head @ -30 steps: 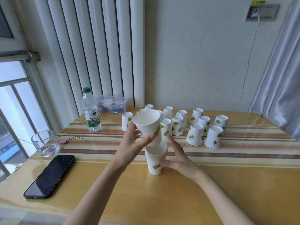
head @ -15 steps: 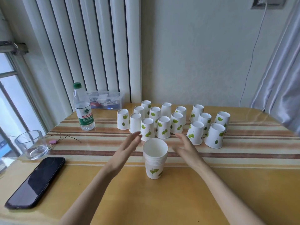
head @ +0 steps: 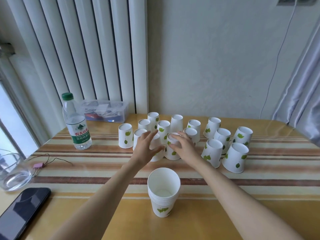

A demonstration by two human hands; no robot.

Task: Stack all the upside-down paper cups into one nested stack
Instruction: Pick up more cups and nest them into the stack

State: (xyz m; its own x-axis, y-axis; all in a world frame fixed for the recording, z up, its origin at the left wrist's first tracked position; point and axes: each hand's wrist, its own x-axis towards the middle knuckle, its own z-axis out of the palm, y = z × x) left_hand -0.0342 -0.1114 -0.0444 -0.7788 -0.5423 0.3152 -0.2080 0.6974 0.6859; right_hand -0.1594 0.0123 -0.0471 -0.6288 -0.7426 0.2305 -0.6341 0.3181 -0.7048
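Bottle (head: 76,122) label: 农夫山泉, perhaps.

A nested stack of white leaf-printed paper cups (head: 163,193) stands mouth-up on the striped yellow wooden table (head: 242,196), nearest the viewer. Behind it cluster upside-down white paper cups (head: 213,151) (both hands among them). A clear plastic water bottle (head: 76,123) stands far left.
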